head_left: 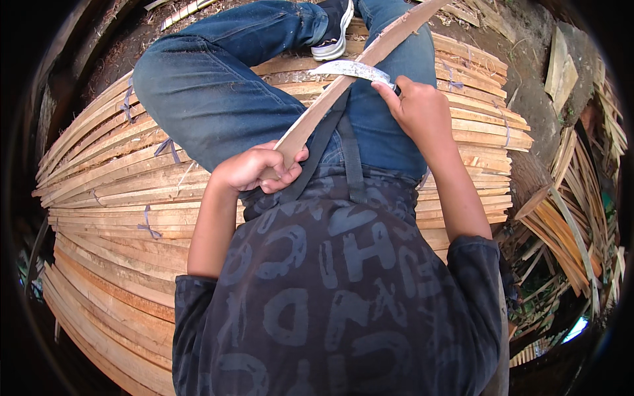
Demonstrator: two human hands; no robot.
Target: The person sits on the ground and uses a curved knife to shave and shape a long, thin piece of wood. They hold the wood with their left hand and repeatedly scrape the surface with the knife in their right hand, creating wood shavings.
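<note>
A stack of bundled slats (pixel 119 198) is sat upon. Above it, a strip (pixel 343 82) is gripped at its near end by the left hand (pixel 254 168); a knife (pixel 350 68), clenched by the right hand (pixel 419 109), is laid across it. A slipping blade could likely cut the thigh beneath.

- Wooden strip (pixel 343 82): pale tan, with a lighter, cream-coloured edge.
- Knife blade (pixel 350 69): dull silver-grey with whitish mottling.
- Stacked slats (pixel 112 198): light orange-brown, bound with thin bluish-grey ties.
- Jeans (pixel 211 86): mid-blue denim, faded on the knee.
- Shirt (pixel 337 297): dark charcoal, patterned with large grey-blue letter shapes.
- Shoe (pixel 332 30): black upper over a white sole.
- Scrap slats (pixel 568 231): mixed tan and orange.
</note>
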